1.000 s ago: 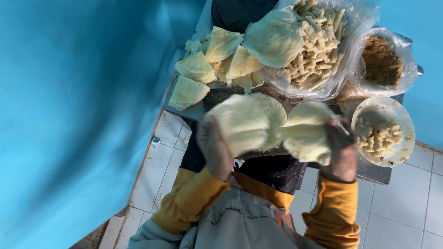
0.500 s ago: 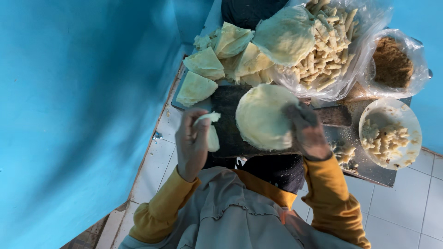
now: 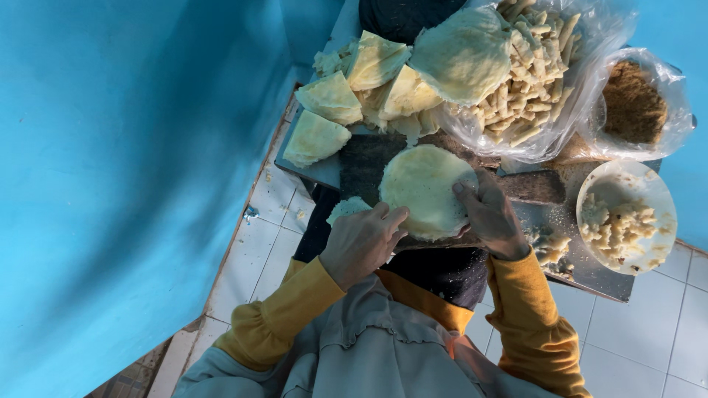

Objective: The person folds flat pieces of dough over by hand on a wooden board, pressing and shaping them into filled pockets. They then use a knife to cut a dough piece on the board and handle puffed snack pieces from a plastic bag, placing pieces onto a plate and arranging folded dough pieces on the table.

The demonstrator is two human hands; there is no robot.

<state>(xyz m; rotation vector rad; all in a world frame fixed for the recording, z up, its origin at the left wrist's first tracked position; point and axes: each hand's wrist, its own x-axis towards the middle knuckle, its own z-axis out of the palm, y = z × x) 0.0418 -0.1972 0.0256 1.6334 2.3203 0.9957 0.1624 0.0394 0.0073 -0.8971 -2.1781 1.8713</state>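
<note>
A round, pale yellow dough sheet [image 3: 420,188] lies flat on a dark board [image 3: 361,166] on the table in front of me. My right hand [image 3: 490,217] grips its right edge, thumb on top. My left hand [image 3: 361,243] is at the sheet's near left edge, fingers curled, its fingertips touching the rim. A small pale scrap of dough [image 3: 346,208] pokes out from under that hand. Both sleeves are mustard yellow.
Folded dough triangles [image 3: 332,99] are heaped at the far left of the table. A clear bag of pale sticks [image 3: 531,81], a bag of brown crumbs [image 3: 634,103] and a white bowl [image 3: 590,221] of filling stand to the right. A blue wall [image 3: 110,184] closes the left; white tiles [image 3: 273,221] lie below.
The two sheets held up a second ago have been parted. My right hand has laid the round one flat on the board, and my left hand has come in to its edge.
</note>
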